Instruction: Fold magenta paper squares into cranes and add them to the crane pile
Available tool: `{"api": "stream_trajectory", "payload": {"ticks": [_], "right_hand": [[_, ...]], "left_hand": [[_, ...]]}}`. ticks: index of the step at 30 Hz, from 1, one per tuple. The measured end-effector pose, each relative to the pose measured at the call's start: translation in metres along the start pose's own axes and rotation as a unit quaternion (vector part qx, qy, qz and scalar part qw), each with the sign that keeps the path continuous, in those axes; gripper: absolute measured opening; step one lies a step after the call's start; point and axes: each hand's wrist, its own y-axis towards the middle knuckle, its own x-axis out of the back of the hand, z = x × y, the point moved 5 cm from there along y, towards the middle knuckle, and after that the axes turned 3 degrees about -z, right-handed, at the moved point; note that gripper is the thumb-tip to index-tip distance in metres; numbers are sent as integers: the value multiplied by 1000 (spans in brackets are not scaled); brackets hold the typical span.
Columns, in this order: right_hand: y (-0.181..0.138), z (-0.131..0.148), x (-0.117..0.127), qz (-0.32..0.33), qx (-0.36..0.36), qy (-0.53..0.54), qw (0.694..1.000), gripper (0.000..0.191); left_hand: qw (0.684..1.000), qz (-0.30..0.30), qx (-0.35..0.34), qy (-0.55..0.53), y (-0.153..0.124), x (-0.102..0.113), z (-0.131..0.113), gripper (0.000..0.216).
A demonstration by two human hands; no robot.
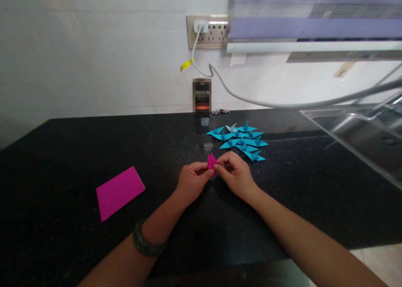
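A small folded piece of magenta paper (211, 162) is pinched between both hands just above the black counter (63, 153). My left hand (191, 180) grips its left side with thumb and fingers closed. My right hand (235, 173) pinches its right side, fingers curled. A stack of flat magenta paper sheets (118, 192) lies on the counter to the left of my hands. A cluster of several folded blue paper cranes (241, 141) sits just beyond my right hand.
A small dark object (202, 98) stands against the white wall at the counter's back. A wall socket (207, 32) holds a white plug with a cable running right. A metal sink (361, 132) lies at the right.
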Motion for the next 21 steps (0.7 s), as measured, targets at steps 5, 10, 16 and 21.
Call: {"api": "stream_trajectory", "payload": {"ticks": [5,10,16,21], "right_hand": [[1,2,-1,33,22,26,999,5],[4,-4,-1,43,-3,124,991,2],[6,0,2,104,42,180,977,2],[6,0,4,119,57,181,975,9]], "left_hand": [[995,-15,-53,89,0,4,-11,11],[997,40,50,-49,0,1,-2,14],[953,107,160,-233,-2,-4,10,17],[930,140,199,-274,-5,-8,7,13]]}}
